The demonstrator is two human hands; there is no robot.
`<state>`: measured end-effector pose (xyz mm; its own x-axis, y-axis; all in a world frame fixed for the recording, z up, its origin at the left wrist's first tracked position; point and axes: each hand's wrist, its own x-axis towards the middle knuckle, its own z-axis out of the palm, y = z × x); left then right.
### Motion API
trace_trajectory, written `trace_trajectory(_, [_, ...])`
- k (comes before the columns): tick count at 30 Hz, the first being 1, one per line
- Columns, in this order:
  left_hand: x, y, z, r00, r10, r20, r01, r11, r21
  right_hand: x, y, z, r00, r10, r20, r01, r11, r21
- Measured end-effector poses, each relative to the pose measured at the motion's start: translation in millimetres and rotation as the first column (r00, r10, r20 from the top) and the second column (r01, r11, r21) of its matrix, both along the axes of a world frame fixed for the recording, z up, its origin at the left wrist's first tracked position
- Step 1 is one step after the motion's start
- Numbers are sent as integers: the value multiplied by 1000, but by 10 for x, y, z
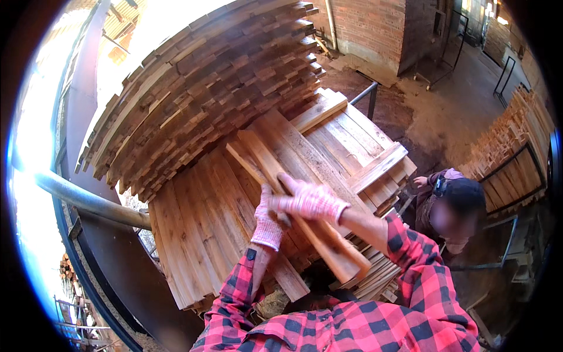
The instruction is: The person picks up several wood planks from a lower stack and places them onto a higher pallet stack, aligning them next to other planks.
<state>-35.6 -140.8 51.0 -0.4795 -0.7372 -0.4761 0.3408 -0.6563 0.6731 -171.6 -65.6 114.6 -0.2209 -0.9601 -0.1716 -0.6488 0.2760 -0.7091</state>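
Note:
Two narrow wooden planks lie slanted together in front of me, above a flat layer of boards. My right hand, in a pink and white knit glove, reaches over them with its fingers closed around their upper side. From the left, my left hand, gloved alike, closes on the planks' edge next to the right fingers. Both hands are slightly blurred, and the left fingertips are partly hidden. Beneath, the boards lie side by side. One short board sticks out toward my body.
A tall stack of boards rises behind the layer. Crosspieces lie on the right-hand boards. A metal pipe runs in from the left. At the right, a person in a dark cap is close to the pile, near another wood stack.

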Motion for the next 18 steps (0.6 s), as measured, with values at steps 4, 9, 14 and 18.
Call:
trace_trajectory(4, [-372,97,207,993,-15,117,6,997,77,-284,249,-47,984,-33,175,38,999,-27])
trace_trajectory(9, [-659,-55,-27,995,-96,28,99,988,-121,-495,284,-131,968,-108,227,166,952,-256])
trace_trajectory(14, [-476,-485,-52,275,395,877,936,98,-337,-1134,218,81,943,-313,111,317,948,-16])
trace_trajectory(18, [-505,-445,-305,102,596,796,992,-3,-125,-1614,-185,-744,968,-252,18,248,938,-244])
